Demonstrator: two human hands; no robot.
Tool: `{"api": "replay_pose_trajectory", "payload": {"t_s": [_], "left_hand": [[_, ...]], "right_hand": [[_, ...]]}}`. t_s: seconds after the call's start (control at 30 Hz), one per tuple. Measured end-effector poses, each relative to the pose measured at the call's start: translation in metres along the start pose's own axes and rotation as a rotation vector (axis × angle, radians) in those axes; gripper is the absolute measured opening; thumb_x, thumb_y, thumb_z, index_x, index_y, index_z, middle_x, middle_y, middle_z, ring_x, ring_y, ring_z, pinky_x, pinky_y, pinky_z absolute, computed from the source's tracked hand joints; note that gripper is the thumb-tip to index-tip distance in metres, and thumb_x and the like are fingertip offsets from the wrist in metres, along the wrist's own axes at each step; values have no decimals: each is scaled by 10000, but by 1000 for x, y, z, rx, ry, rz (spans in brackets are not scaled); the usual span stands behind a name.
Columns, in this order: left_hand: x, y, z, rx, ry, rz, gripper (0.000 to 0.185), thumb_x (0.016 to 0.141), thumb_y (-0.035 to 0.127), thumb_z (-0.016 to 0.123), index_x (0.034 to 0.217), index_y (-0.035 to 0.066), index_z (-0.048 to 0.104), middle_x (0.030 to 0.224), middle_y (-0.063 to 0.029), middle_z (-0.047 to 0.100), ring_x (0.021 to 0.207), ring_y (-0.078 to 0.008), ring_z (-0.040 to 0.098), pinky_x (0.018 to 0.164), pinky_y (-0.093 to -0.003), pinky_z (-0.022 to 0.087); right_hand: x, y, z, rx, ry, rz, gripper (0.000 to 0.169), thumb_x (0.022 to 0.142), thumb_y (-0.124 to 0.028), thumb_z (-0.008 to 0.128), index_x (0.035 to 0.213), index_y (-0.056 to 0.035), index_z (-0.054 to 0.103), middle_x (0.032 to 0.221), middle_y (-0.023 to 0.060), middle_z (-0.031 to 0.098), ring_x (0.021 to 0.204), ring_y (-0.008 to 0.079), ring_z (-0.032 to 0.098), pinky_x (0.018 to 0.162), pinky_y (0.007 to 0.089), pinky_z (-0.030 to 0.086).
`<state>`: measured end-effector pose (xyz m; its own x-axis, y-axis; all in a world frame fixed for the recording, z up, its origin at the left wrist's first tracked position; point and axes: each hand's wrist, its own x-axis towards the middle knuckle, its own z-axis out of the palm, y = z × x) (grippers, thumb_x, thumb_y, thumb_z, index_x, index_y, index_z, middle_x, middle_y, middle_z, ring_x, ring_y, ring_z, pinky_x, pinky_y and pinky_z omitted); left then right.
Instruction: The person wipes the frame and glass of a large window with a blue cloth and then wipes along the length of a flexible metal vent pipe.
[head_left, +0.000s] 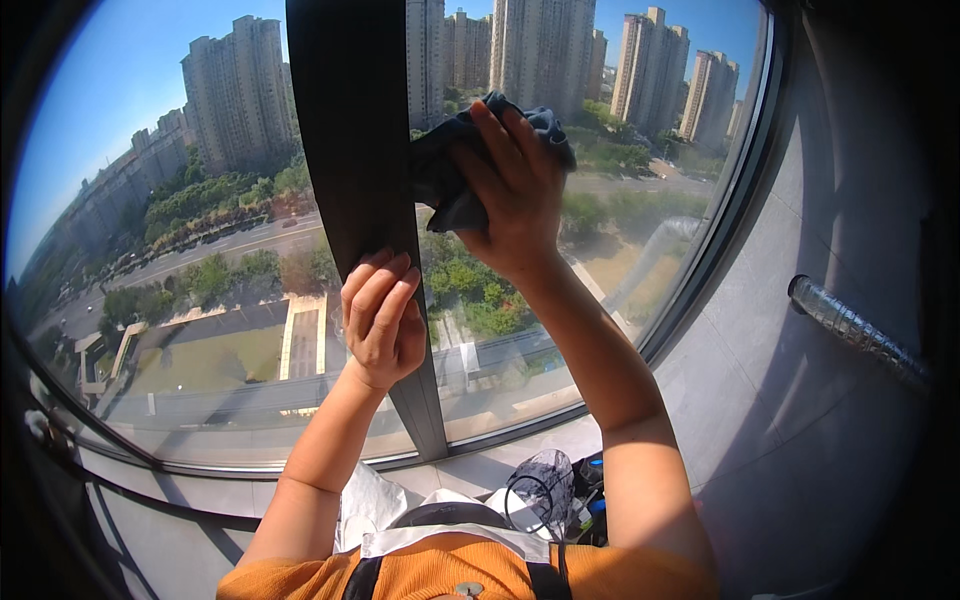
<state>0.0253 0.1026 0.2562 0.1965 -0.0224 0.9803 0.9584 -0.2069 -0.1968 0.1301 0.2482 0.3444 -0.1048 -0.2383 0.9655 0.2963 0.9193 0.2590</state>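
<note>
My right hand (517, 187) presses a crumpled dark blue-grey cloth (457, 176) against the right window pane (630, 202), fingers spread over it. The cloth's left end reaches the dark window mullion (352, 135). Lower down, my left hand (384, 315) rests at the mullion with its fingers curled; no object shows in it. Its fingertips seem to touch the dark frame, and whether they grip an edge is hidden. To the left of the mullion is a second glass pane (225, 315).
A silver foil duct (855, 330) sticks out from the grey tiled wall (750, 360) at right. Below the window runs a tiled sill (472, 476). White bags (375, 506), a dark patterned item (544, 487) and other goods sit near my body. Tall buildings (232, 97) stand outside.
</note>
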Motion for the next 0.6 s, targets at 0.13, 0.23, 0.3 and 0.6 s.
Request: {"api": "replay_pose_trajectory", "payload": {"t_s": [0.13, 0.23, 0.3, 0.6], "left_hand": [[-48, 14, -5, 50, -141, -34, 328, 833, -1, 501, 1143, 4, 609, 1204, -159, 590, 1169, -360, 536, 1111, -526, 271], [-89, 22, -15, 63, -223, -57, 358, 796, -9, 515, 1137, 20, 620, 1202, -140, 594, 1190, -340, 524, 1124, -521, 248], [-119, 24, -16, 63, -255, -95, 405, 754, 15, 532, 1145, 38, 636, 1180, -111, 602, 1193, -317, 521, 1132, -517, 234], [-165, 27, -3, 184, -249, -50, 328, 781, 22, 545, 1075, 79, 679, 1161, -60, 637, 1168, -259, 534, 1098, -430, 258]], "right_hand": [[-82, -27, -7, -26, -163, 80, 320, 794, -416, 613, 1071, -271, 680, 1402, 8, 508, 1281, 241, 428, 939, 364, 349], [-133, -47, -7, 4, -223, 114, 322, 808, -401, 594, 1098, -291, 677, 1407, -13, 504, 1291, 220, 413, 934, 370, 341], [-162, -58, -7, 19, -286, 159, 320, 797, -365, 606, 1103, -300, 675, 1401, -24, 509, 1288, 209, 414, 916, 364, 358], [-322, -108, -15, 140, -469, 186, 308, 782, -200, 607, 1063, -302, 677, 1310, -83, 555, 1202, 176, 466, 937, 320, 409]]}}
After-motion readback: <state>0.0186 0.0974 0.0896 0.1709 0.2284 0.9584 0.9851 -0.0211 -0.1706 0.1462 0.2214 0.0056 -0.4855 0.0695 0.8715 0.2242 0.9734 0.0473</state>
